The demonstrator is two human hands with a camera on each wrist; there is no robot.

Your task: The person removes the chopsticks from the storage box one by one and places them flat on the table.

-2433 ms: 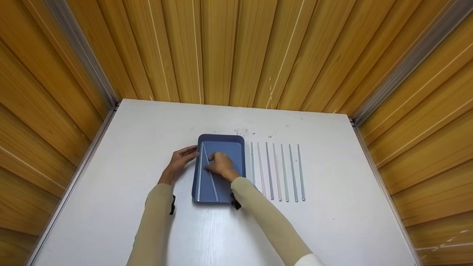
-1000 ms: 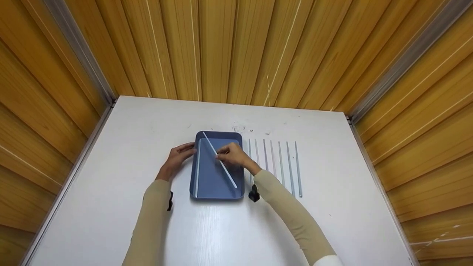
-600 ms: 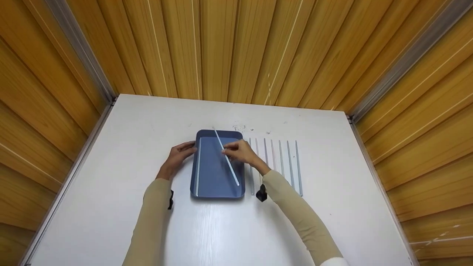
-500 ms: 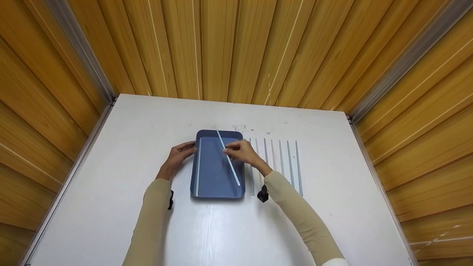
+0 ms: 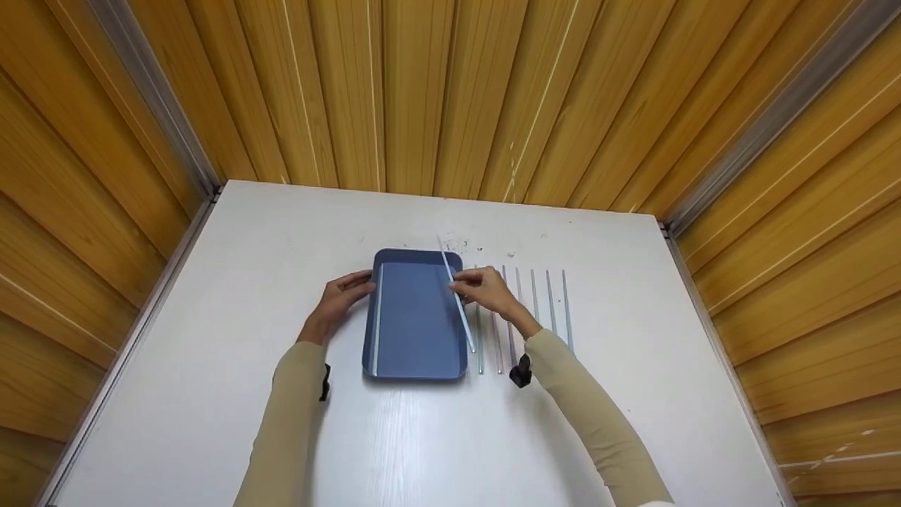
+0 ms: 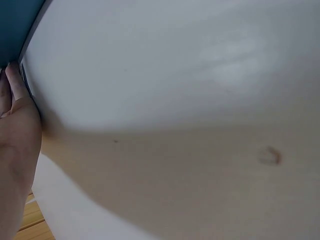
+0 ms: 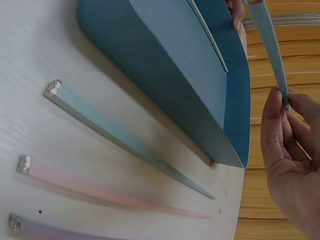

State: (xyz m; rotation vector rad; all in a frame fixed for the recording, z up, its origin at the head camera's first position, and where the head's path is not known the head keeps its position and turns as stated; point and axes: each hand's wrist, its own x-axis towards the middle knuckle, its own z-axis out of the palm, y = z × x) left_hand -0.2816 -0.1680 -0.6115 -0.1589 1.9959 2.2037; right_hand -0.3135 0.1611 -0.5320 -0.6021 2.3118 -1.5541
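My right hand (image 5: 486, 287) pinches a pale blue chopstick (image 5: 462, 320) between thumb and fingertips, slanted over the right rim of the blue tray (image 5: 419, 324). In the right wrist view, this held chopstick (image 7: 272, 47) rises above the tray wall, with my thumb and fingers closed on it. Against the tray's left wall rests my left hand (image 5: 341, 296), its fingers extended along the side. Inside the tray, one light chopstick (image 5: 378, 320) lies lengthwise along the left wall.
Right of the tray, several pastel chopsticks lie in a row on the white table (image 5: 394, 451), partly hidden by my right arm. Among them are a pale green chopstick (image 7: 120, 135), a pink chopstick (image 7: 110, 196) and a purple chopstick (image 7: 65, 231). Wood-patterned panels (image 5: 415, 91) enclose the table.
My right hand has lifted the chopstick from the tray's floor and carried it rightward to the right rim. My left hand stays at the tray's left side.
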